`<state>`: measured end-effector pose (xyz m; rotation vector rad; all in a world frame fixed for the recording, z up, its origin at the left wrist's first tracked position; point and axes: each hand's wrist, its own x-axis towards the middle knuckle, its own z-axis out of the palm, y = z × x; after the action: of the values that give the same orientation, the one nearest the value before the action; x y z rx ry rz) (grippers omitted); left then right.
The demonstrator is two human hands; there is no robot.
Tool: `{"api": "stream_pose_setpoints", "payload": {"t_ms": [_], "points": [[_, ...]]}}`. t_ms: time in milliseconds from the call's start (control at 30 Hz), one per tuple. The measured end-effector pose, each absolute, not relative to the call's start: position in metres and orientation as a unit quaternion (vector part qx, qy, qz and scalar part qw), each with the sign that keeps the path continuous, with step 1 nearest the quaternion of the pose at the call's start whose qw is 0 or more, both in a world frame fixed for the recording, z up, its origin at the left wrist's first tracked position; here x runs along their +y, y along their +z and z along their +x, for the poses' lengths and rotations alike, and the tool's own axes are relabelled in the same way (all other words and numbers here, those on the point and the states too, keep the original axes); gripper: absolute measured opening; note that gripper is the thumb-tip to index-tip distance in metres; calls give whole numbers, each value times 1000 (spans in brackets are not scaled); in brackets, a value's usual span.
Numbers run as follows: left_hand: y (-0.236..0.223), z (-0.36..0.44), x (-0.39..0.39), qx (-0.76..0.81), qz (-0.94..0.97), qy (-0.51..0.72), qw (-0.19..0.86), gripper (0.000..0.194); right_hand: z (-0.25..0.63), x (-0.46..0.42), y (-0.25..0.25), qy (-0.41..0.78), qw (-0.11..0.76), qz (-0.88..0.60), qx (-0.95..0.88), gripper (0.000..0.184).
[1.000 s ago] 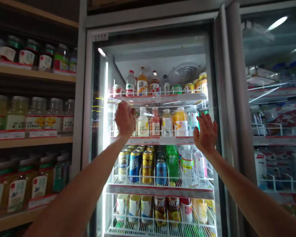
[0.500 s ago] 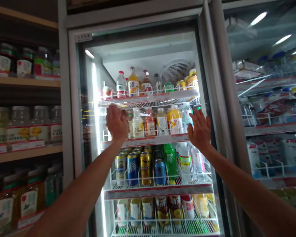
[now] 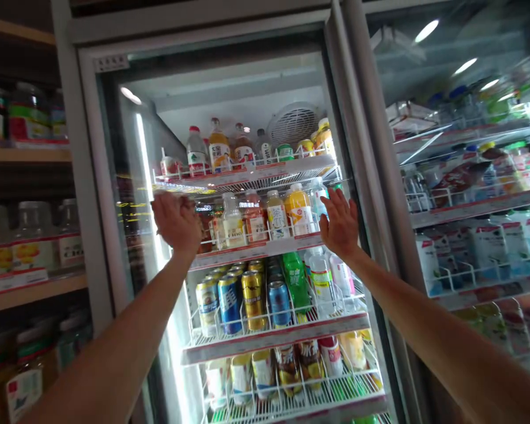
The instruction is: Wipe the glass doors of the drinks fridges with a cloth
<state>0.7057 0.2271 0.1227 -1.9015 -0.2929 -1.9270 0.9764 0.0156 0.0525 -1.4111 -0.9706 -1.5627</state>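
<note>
Both arms reach toward the glass door [image 3: 128,141] of a lit drinks fridge, with both palms turned to the glass. My left hand [image 3: 176,222] is open and empty at the left of the second shelf, beside its own reflection. My right hand [image 3: 341,225] is open, fingers apart, near that shelf's right end. Whether the palms touch the glass I cannot tell. Between the hands, behind the glass, stand a white-labelled bottle [image 3: 233,222], a pale yellow bottle [image 3: 277,217] and an orange juice bottle [image 3: 299,211].
Drink cans [image 3: 254,300] and a green bottle [image 3: 296,280] fill the third shelf. More bottles [image 3: 219,147] stand on the top shelf. At left, a wooden rack [image 3: 26,154] holds jars [image 3: 35,238]. A second glass-doored fridge with cartons [image 3: 494,244] adjoins at right.
The view has shifted right and tilted slightly, so the fridge sits further left. My hands are a little further apart against the shelves; both stay open and empty.
</note>
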Motion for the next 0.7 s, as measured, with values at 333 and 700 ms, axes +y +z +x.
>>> {"api": "stream_pose_setpoints", "payload": {"t_ms": [333, 700], "points": [[111, 722, 216, -41, -677, -676, 288, 41, 979, 15, 53, -626, 401, -547, -385, 44], [79, 800, 157, 66, -734, -551, 392, 41, 977, 12, 53, -617, 399, -555, -390, 44]]}}
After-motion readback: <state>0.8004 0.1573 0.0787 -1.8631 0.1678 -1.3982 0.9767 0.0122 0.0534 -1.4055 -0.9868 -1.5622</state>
